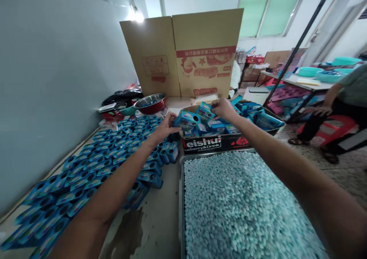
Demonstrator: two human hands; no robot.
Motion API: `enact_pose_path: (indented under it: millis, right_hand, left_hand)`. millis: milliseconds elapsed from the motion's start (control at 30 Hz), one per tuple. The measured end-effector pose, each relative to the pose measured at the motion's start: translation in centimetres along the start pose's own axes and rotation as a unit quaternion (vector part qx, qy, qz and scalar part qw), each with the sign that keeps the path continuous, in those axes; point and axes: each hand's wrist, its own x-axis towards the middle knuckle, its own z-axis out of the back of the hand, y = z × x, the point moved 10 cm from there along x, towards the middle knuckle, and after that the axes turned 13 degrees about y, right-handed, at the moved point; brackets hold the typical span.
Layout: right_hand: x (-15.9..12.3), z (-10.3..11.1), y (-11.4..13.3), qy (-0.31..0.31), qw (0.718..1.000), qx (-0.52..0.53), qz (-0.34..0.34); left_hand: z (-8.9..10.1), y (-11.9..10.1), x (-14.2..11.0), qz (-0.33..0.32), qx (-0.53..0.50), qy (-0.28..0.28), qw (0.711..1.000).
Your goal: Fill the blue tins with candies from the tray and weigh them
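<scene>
My left hand (166, 127) grips the left end of a small blue box (187, 118) with a dark round hole, at the near left corner of a black carton (200, 143). Over the same carton, my right hand (224, 109) is closed, its fingertips at the edge of another small blue box (204, 112). Several more blue boxes lie jumbled in the carton around both hands. In front of it sits a metal tray (181, 198) full of small pale blue-green pellets (246, 201), under my right forearm.
Rows of blue boxes (94, 163) cover the table's left side, by the wall. A red metal bowl (151, 105) stands behind them. A large cardboard sheet (183, 56) rises at the back. Rightward, a person (344, 94) sits on a red stool (334, 129), near a black pole (301, 41).
</scene>
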Motion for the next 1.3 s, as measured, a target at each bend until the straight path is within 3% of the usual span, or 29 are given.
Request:
enact_pose_path:
  millis: [133, 233, 367, 467, 600, 700, 767, 833, 967, 1100, 1200, 1300]
  right_hand:
    - [-4.6, -1.1, 1.9, 0.070, 0.990, 0.125, 0.015]
    - [-7.7, -2.0, 1.4, 0.107, 0.983, 0.151, 0.003]
    - [-11.8, -2.4, -0.2, 0.147, 0.966, 0.213, -0.013]
    - [-15.1, -2.8, -0.3, 0.206, 0.949, 0.237, -0.021]
    - [-18.3, -3.9, 1.1, 0.222, 0.960, 0.166, 0.033]
    - [-19.3, -5.8, 1.3, 0.155, 0.979, 0.106, 0.080]
    - [-19.9, -6.6, 0.2, 0.072, 0.993, 0.068, 0.059]
    - [-21.0, -7.6, -0.6, 0.027, 0.997, 0.058, 0.042]
    - [-23.1, -9.5, 1.1, 0.063, 0.990, 0.099, 0.083]
    - [-22.8, -8.9, 2.8, 0.080, 0.984, 0.104, 0.121]
    - [-22.9, -7.6, 0.3, 0.072, 0.989, 0.080, 0.102]
    - [-25.5, -4.9, -5.6, -0.017, 1.000, -0.020, 0.010]
  left_hand:
    - [-6.2, -0.9, -0.6, -0.053, -0.040, 0.013, 0.998]
    - [-11.0, -1.0, -2.1, -0.029, -0.143, 0.002, 0.989]
    - [-14.5, -1.2, -5.6, 0.006, -0.228, -0.048, 0.973]
    - [-15.4, -1.7, -7.9, -0.005, -0.226, -0.073, 0.971]
    - [-16.5, -1.5, -9.9, -0.012, -0.222, -0.098, 0.970]
    - [-18.1, -0.5, -11.3, 0.003, -0.247, -0.105, 0.963]
    - [-19.3, 0.1, -12.4, 0.024, -0.259, -0.099, 0.961]
    - [-20.0, 0.2, -13.4, 0.042, -0.250, -0.080, 0.964]
    - [-19.4, -2.1, -13.8, 0.053, -0.126, -0.022, 0.990]
    - [-18.5, -4.4, -11.4, 0.089, 0.028, 0.026, 0.995]
    - [-18.1, -5.7, -10.1, 0.101, 0.143, 0.045, 0.984]
    - [-16.8, -5.2, -10.5, 0.148, 0.290, 0.059, 0.943]
